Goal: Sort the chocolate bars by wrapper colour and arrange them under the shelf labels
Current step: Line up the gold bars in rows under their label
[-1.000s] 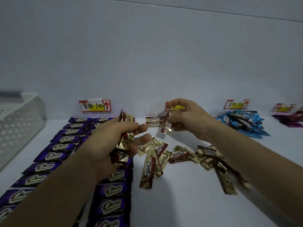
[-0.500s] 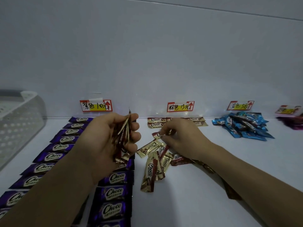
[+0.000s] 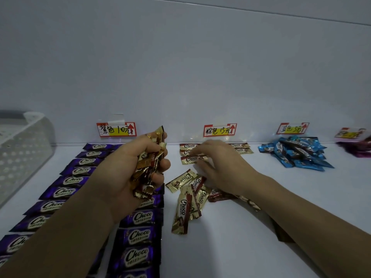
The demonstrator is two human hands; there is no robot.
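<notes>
My left hand (image 3: 128,173) grips a bunch of gold-and-brown bars (image 3: 149,167), held upright above the purple rows. My right hand (image 3: 220,167) reaches to the back of the shelf. Its fingertips and thumb pinch a gold bar (image 3: 189,159) that lies flat as the third in a short row (image 3: 240,148) under the brown label (image 3: 219,130). Loose gold bars (image 3: 188,195) lie in a heap in front of that row, partly under my right wrist. Purple bars (image 3: 138,235) lie in two columns under the purple label (image 3: 116,129).
A heap of blue bars (image 3: 297,153) sits under the blue label (image 3: 293,128). Dark magenta bars (image 3: 359,150) lie at the far right under a fourth label (image 3: 349,134). A white perforated basket (image 3: 22,149) stands at the left. The white back wall closes the shelf.
My right hand took one gold bar from the loose heap and carried it back to the row under the brown label. My left hand kept its bunch and turned it slightly.
</notes>
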